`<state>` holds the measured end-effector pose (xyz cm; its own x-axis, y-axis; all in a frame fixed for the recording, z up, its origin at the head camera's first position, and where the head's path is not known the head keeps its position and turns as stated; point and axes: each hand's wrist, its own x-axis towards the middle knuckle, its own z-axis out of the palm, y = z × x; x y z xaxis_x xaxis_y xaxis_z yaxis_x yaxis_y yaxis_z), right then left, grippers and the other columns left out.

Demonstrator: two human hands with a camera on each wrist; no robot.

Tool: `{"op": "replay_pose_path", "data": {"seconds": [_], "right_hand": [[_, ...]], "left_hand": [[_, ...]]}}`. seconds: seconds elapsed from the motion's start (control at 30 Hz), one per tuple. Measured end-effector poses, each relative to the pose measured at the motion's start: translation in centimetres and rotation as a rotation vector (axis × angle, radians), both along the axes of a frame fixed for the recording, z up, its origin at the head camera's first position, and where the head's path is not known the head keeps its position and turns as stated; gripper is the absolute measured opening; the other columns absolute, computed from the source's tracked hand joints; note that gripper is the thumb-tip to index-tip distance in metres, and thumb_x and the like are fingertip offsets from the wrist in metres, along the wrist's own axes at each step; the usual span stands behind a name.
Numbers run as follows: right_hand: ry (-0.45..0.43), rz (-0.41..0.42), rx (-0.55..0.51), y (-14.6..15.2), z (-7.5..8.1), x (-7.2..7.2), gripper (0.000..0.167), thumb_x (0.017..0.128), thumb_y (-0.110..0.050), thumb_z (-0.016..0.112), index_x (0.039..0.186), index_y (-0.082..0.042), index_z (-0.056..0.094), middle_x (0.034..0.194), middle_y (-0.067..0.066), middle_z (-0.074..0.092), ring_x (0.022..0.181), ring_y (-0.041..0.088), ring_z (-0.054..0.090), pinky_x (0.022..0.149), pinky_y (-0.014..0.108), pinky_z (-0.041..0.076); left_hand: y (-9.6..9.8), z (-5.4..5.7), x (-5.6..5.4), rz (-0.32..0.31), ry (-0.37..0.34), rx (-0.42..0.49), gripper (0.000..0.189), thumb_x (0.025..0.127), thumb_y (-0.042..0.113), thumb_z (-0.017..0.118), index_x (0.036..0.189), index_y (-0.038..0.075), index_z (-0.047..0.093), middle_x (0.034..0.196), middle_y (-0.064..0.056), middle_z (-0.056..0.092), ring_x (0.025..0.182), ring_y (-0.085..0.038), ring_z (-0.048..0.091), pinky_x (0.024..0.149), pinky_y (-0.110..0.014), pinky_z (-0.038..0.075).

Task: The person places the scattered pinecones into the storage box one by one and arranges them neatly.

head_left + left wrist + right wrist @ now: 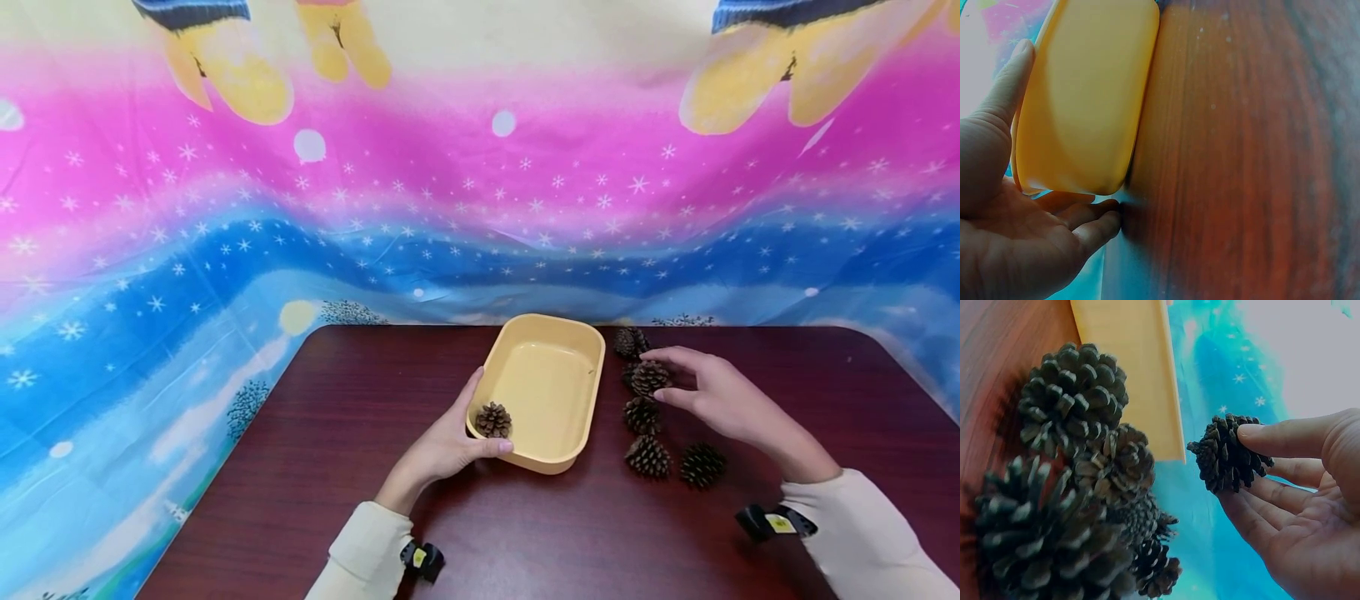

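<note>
A pale yellow rectangular box (536,392) stands on the table, with one pine cone (493,420) inside its near left corner. My left hand (444,440) grips the box at that corner, thumb over the rim and fingers along the outer side; the left wrist view shows the thumb (1011,81) against the wall. To the right of the box, my right hand (720,396) pinches another pine cone (1229,453) between thumb and fingertips, raised above the others. Several loose pine cones (648,457) lie in a rough row below and around that hand.
The dark red-brown wooden table (300,467) has rounded far corners. Behind it hangs a pink and blue cloth (450,192) printed with snowflakes, reaching the table's back edge. A single pine cone (702,465) lies nearest the right sleeve.
</note>
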<state>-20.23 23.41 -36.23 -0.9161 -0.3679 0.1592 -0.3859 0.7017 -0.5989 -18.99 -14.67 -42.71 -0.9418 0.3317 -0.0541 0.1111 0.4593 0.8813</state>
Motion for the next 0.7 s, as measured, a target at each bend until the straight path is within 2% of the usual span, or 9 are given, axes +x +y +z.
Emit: {"op": "replay_pose_path", "data": {"seconds": [0.27, 0.5, 0.7], "right_hand": [[-0.022, 0.015, -0.057, -1.6, 0.6, -0.2, 0.050, 0.097, -0.011, 0.074, 0.145, -0.002, 0.059, 0.147, 0.026, 0.058, 0.135, 0.049, 0.055, 0.105, 0.065, 0.050], [-0.013, 0.024, -0.090, -3.4, 1.1, -0.3, 0.050, 0.097, -0.011, 0.073, 0.144, -0.003, 0.059, 0.148, 0.024, 0.058, 0.135, 0.046, 0.056, 0.107, 0.065, 0.048], [-0.035, 0.031, -0.151, -4.8, 1.4, -0.6, 0.049, 0.097, -0.007, 0.071, 0.145, -0.003, 0.059, 0.147, 0.022, 0.060, 0.130, 0.042, 0.062, 0.104, 0.056, 0.054]], "left_hand": [[-0.1, 0.0, 0.0, -0.005, 0.003, 0.008, 0.122, 0.084, 0.034, 0.090, 0.171, 0.027, 0.004, 0.172, -0.015, 0.027, 0.156, -0.034, 0.031, 0.127, -0.058, 0.025], [-0.1, -0.1, 0.0, -0.006, 0.000, 0.007, 0.120, 0.085, 0.030, 0.089, 0.170, 0.028, 0.005, 0.173, -0.013, 0.026, 0.156, -0.033, 0.030, 0.128, -0.057, 0.024], [-0.1, 0.1, 0.1, -0.009, -0.006, 0.004, 0.121, 0.085, 0.030, 0.089, 0.170, 0.028, 0.004, 0.173, -0.013, 0.024, 0.157, -0.032, 0.029, 0.129, -0.056, 0.023]]}}
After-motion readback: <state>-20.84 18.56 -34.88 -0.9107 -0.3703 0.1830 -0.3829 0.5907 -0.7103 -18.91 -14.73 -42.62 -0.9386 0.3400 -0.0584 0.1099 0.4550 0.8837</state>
